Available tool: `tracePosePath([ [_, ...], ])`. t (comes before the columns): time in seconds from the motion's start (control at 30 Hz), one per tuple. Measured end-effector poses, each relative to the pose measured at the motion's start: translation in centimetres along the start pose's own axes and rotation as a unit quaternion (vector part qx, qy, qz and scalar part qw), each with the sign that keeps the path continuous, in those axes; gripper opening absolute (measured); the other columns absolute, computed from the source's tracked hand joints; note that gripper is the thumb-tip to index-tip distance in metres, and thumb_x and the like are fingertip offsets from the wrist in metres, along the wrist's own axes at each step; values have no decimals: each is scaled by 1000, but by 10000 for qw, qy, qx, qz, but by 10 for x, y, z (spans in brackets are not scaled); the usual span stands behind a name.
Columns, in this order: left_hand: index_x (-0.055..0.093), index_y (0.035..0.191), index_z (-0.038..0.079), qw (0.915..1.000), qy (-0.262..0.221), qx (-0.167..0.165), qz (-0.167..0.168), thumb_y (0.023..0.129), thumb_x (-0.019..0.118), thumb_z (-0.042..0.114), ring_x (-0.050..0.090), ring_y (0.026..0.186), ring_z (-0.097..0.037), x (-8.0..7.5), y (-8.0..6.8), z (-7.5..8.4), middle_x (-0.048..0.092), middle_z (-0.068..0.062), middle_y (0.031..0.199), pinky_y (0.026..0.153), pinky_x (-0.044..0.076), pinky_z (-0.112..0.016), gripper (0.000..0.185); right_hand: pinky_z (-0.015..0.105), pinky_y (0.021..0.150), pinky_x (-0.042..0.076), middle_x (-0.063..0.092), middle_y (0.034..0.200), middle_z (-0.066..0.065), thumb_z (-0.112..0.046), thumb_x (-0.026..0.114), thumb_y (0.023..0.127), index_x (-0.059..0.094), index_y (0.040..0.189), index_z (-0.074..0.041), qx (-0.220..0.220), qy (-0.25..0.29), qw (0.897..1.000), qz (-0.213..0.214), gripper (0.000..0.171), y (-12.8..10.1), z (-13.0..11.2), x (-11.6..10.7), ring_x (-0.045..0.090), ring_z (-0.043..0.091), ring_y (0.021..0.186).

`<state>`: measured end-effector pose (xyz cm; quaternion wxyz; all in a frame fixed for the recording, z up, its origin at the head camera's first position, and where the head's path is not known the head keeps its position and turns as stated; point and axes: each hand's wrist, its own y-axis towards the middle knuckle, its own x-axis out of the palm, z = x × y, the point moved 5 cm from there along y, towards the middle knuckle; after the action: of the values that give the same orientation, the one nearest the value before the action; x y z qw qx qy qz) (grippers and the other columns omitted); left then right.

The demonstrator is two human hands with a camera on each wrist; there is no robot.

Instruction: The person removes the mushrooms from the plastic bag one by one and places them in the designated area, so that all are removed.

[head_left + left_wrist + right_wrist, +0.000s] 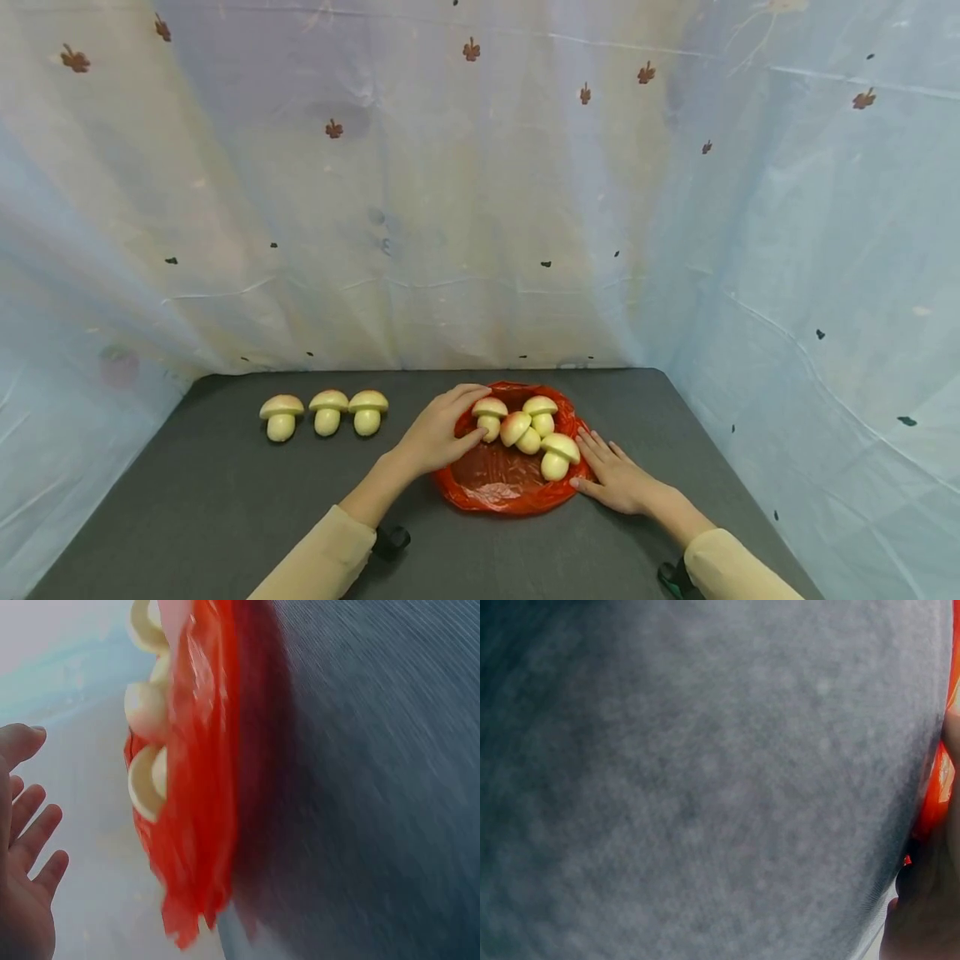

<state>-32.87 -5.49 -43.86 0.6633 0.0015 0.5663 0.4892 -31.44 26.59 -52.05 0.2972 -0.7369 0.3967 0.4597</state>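
A red plastic bag lies flattened on the dark grey table, and everything else sits in relation to it. Four toy mushrooms rest on its far half: one at the bag's left edge, one at the far rim, a tilted one between them, and one on the bag's right side.

The left hand is at the bag's left edge, fingers curved around the leftmost mushroom there; thumb and forefinger appear to touch it, though from the head view I cannot tell whether the grip has closed. In the left wrist view the same hand shows with fingers spread and apart, beside the bag (that picture is blurred).

The right hand lies flat on the table at the bag's right edge, fingers straight, fingertips touching the red plastic just beside the right-side mushroom.

Well to the left of the bag, three more mushrooms stand upright in a row.
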Motion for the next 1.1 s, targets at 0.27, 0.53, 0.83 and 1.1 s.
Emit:
tracePosePath([
  [0.27,53,152,15,9995,-149,202,-204,97,77,26,57,132,-26,16,19,20,54,-4,149,106,51,-48,61,70,121,11,19,169,26,-57,52,105,25,163,3,34,-84,9999,-61,88,-1,-7,-4,14,48,155],
  [0.53,52,153,13,9973,-152,275,-666,99,74,30,56,134,-22,37,34,39,52,-2,152,110,48,-47,61,66,123,13,20,170,21,-61,50,104,26,163,1,95,-296,9995,23,89,1,0,0,15,45,157],
  [0.83,53,152,15,9883,448,764,-1240,99,73,33,55,136,-17,62,42,56,51,0,154,112,47,-38,60,65,124,12,19,171,20,-61,49,104,24,164,0,152,-215,9996,-59,89,0,-2,0,14,43,157],
  [1.1,54,151,15,9734,886,1091,-1809,99,73,35,53,138,-16,84,46,63,53,-1,152,115,43,-35,59,65,123,12,19,171,21,-60,49,105,24,164,1,153,-247,9996,-57,88,0,1,1,13,42,158],
])
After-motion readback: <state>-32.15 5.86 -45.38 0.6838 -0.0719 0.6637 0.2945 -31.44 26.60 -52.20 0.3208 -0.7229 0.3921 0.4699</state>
